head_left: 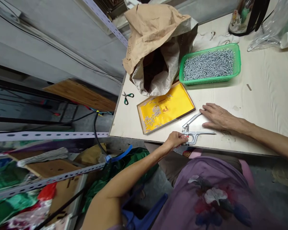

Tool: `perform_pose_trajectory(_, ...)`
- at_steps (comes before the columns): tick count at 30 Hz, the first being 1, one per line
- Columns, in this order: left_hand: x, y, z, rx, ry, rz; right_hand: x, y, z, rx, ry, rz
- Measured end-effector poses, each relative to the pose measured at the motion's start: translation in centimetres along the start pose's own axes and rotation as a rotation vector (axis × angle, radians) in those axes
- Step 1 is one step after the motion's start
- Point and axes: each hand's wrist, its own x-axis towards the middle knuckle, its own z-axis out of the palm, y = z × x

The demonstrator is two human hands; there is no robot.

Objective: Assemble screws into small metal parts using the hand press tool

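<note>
A silver spring-handled plier tool (196, 134) lies at the table's front edge with its two handles spread apart. My left hand (176, 140) is closed in a pinch at the tool's head, where a small red bit shows by the fingertips. What the fingers hold there is too small to make out. My right hand (218, 118) rests with fingers stretched out, its fingertips beside the end of the upper handle. Just beyond the tool is a shallow box (169, 122) with a yellow bottom, and small silver pin-like pieces (156, 111) are scattered in it.
A green basket (206, 81) full of small silver pieces stands behind. An open brown paper sack (156, 25) overhangs the yellow box. Green-handled scissors (127, 96) lie at the left edge. A glass kettle (242, 19) and clear plastic bag (266, 33) are at the back right.
</note>
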Motion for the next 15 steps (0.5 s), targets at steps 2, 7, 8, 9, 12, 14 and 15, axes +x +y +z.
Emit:
perform_pose_trajectory(2, 0.1, 0.0, 0.0, -0.001, 0.006, 0.011, -0.6, 0.5, 0.3, 0.031, -0.024, -0.066)
perform_pose_trajectory(7, 0.1, -0.1, 0.1, 0.024, 0.011, 0.025, -1.9, 0.2, 0.1, 0.038, -0.056, -0.114)
perform_pose_trajectory(8, 0.0, -0.1, 0.1, 0.027, 0.012, 0.023, -1.9, -0.1, -0.1, 0.045, -0.056, -0.111)
perform_pose_trajectory(9, 0.0, -0.1, 0.1, 0.025, 0.014, 0.020, -2.0, -0.3, -0.2, 0.058, -0.057, -0.108)
perform_pose_trajectory(12, 0.0, -0.2, 0.2, 0.001, 0.015, 0.013, -2.2, -1.0, -0.6, 0.092, -0.061, -0.074)
perform_pose_trajectory(14, 0.1, -0.3, 0.3, -0.013, 0.009, 0.010, -2.5, -1.4, -0.6, 0.082, -0.058, -0.026)
perform_pose_trajectory(15, 0.2, -0.3, 0.3, -0.016, 0.007, 0.009, -2.6, -1.6, -0.6, 0.074, -0.052, -0.003)
